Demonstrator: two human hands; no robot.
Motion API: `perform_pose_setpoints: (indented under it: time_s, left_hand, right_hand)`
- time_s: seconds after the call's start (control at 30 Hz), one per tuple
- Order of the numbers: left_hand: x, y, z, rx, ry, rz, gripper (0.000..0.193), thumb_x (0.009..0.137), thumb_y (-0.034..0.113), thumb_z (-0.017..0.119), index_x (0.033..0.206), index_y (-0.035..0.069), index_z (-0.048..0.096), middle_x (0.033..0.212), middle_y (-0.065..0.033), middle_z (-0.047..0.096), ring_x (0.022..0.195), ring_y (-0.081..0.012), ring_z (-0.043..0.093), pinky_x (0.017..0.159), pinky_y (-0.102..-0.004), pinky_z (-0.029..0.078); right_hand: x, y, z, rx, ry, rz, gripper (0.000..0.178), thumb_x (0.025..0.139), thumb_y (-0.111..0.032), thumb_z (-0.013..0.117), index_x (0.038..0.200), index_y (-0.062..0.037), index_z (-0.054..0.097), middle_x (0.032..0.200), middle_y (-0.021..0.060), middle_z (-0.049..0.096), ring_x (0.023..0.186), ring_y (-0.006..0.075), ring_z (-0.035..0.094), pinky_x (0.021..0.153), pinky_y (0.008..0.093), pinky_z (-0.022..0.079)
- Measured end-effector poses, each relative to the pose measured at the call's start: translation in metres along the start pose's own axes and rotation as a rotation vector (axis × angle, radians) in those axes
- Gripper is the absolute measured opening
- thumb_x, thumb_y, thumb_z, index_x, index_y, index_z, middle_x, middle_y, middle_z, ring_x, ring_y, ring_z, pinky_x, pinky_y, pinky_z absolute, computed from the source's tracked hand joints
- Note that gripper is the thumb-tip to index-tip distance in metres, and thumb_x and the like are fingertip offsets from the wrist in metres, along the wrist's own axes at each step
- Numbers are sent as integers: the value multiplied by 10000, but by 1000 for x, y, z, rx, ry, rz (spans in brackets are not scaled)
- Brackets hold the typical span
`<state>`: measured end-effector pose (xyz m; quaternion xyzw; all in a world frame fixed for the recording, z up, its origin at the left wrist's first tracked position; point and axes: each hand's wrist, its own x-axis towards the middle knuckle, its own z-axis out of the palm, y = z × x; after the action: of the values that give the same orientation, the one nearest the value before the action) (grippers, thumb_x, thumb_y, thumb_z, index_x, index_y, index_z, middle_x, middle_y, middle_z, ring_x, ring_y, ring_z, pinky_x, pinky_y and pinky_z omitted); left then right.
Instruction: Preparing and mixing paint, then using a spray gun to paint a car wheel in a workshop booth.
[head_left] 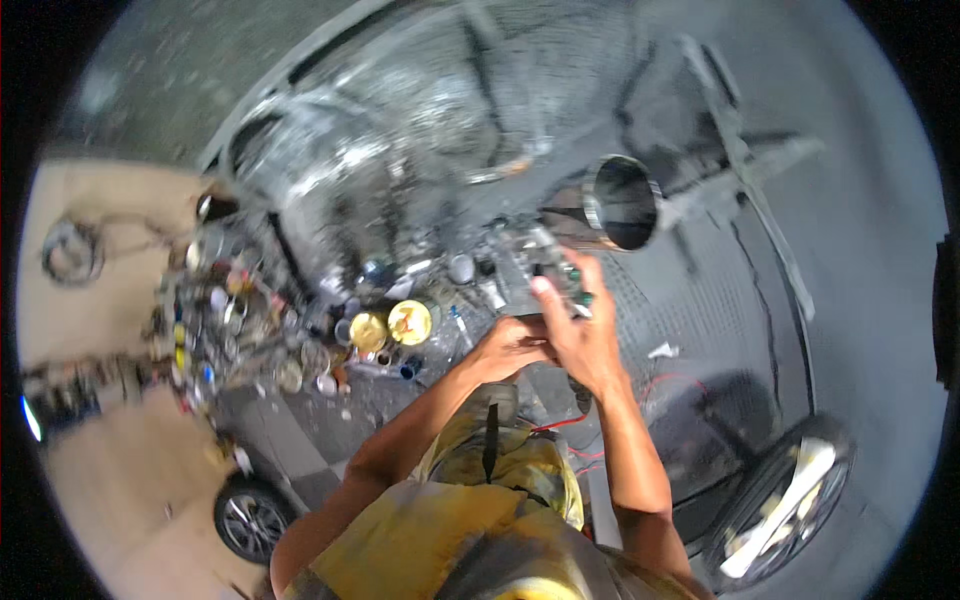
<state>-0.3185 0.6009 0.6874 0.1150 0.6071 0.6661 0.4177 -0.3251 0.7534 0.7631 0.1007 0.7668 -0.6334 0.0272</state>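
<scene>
In front of my body my two hands meet. My right hand [580,335] is closed around a clear and silvery object with green parts [565,280], its thumb lying along the top. Blur hides what kind of thing this is. My left hand [512,347] is closed just left of the right one, its fingertips tucked toward the right palm. Whatever it grips is hidden. Beyond the hands lies a cluttered, paint-stained work surface [440,290]. Two round containers with yellowish contents, one [409,323] beside the other [368,332], stand on it to the left.
A large open metal cylinder [625,203] lies beyond my right hand. Many jars and small items [230,310] crowd the left. A wheel [252,518] stands lower left, another [785,505] lower right. A thin red hose [560,424] passes near my legs.
</scene>
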Motion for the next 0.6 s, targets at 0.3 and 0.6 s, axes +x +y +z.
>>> perform_pose_setpoints:
  time_s: [0.3, 0.6]
  left_hand:
    - [-18, -14, 57, 327, 90, 94, 356, 923, 87, 682, 1247, -40, 605, 1185, -108, 659, 1044, -187, 621, 919, -355, 499]
    - [-40, -24, 156, 29, -373, -48, 309, 874, 83, 761, 1156, 2, 663, 1124, -43, 659, 1034, -146, 609, 905, -309, 497]
  right_hand:
    - [-72, 2, -45, 47, 140, -354, 356, 980, -220, 609, 1253, -17, 507, 1173, 214, 578, 1095, 406, 586, 934, 467, 482]
    - [-218, 8, -99, -17, 433, -186, 491, 1000, -269, 585, 1406, -16, 474, 1357, 237, 537, 1235, 410, 542, 1037, 462, 431]
